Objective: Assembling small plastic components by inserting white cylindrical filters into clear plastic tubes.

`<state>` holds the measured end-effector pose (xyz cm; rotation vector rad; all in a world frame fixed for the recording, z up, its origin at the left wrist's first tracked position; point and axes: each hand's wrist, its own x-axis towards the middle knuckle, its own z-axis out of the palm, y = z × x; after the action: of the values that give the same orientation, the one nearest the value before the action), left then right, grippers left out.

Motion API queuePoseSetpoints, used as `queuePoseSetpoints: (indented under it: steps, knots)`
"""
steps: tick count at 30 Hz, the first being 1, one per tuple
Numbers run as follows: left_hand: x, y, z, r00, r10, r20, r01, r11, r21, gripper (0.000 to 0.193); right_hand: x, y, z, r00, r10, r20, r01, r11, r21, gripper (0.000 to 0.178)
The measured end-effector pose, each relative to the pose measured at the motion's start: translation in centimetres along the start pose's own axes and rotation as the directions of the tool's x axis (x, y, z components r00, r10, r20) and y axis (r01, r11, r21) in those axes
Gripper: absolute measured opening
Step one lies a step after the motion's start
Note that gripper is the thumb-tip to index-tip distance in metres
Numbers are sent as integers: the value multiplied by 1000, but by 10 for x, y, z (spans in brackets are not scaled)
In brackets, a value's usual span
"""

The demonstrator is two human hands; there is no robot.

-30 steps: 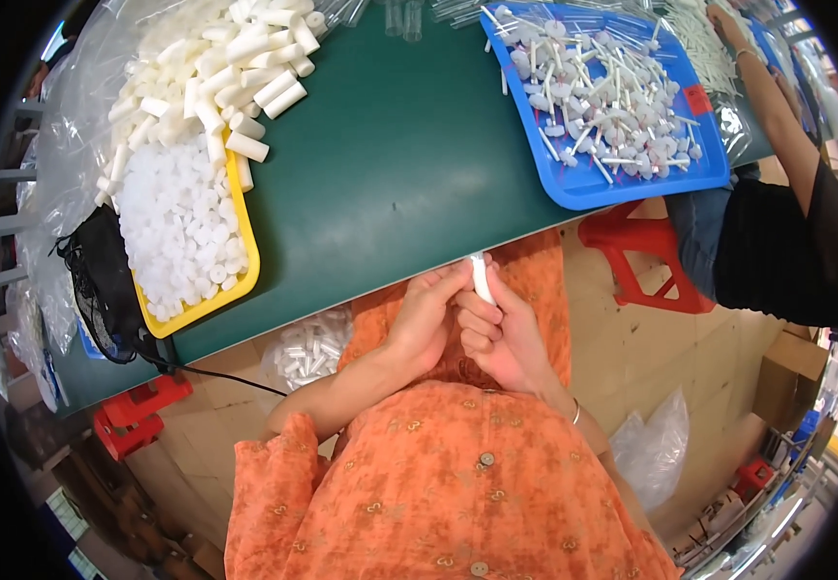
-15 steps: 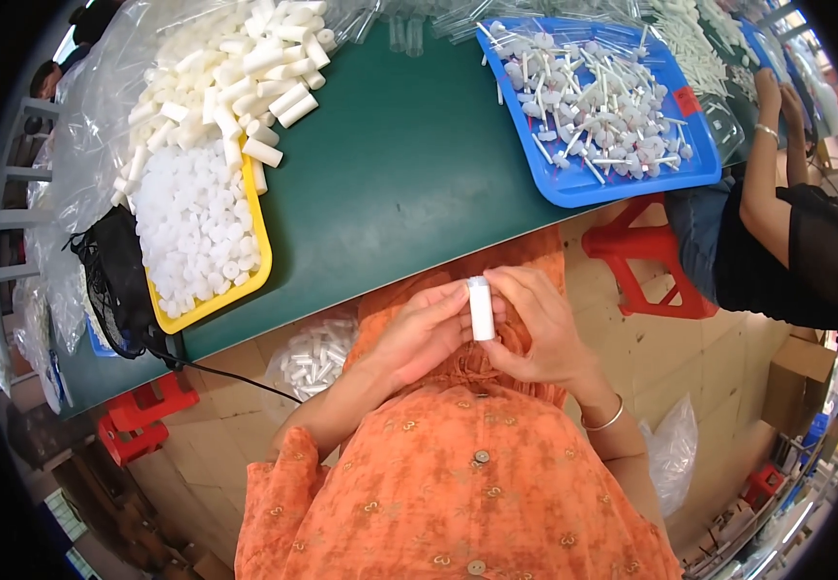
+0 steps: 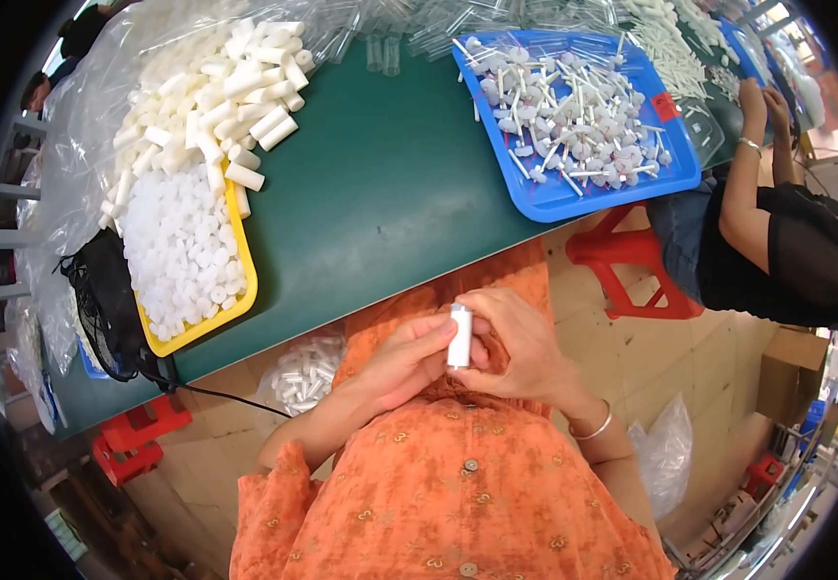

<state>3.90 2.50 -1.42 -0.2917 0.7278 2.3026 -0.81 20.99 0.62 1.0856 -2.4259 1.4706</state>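
A small white cylinder (image 3: 459,338) with a greyish, clear-looking upper end stands nearly upright in front of my body, beyond the table's near edge. My left hand (image 3: 404,362) is closed on its left side, the thumb lying against the wall. From the right, my right hand (image 3: 520,353) pinches it, with fingertips near the top and the thumb near the bottom. The fingers behind the cylinder are partly hidden. Below the table edge, beside my left forearm, a clear bag (image 3: 303,375) holds several similar white cylinders.
On the green table (image 3: 370,203) are a yellow tray (image 3: 248,290) of small white plugs, a pile of cream foam cylinders (image 3: 235,82) and a blue tray (image 3: 559,208) of white sticks with pads. A black mesh bag (image 3: 100,300), red stool (image 3: 632,271) and another person (image 3: 777,232) flank the table.
The whole view has shifted slightly, so the table and trays appear further left and lower. Both hands still hold the white cylinder, now a little lower and nearer my body.
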Motion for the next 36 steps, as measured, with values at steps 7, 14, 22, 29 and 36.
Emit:
queuePoseSetpoints:
  steps: [7, 14, 22, 29, 36]
  knots:
    - [-108, 23, -90, 841, 46, -539, 447, 502, 740, 40, 65, 56, -80, 990, -5, 138, 65, 900, -430, 29]
    - [-180, 36, -76, 831, 366, -418, 548, -414, 727, 26, 98, 77, -78, 881, 214, 421, 94, 795, -600, 29]
    - [-105, 167, -65, 432, 861, 269, 457, -466, 758, 15, 91, 68, -91, 964, 45, 262, 48, 940, -339, 30]
    - [-51, 196, -61, 594, 700, 396, 486, -705, 516, 29, 46, 38, -47, 913, 405, -48, -270, 689, 672, 23]
    - [-33, 199, -47, 723, 573, 386, 364, -791, 492, 18, 44, 17, 12, 856, 511, 80, -345, 448, 825, 25]
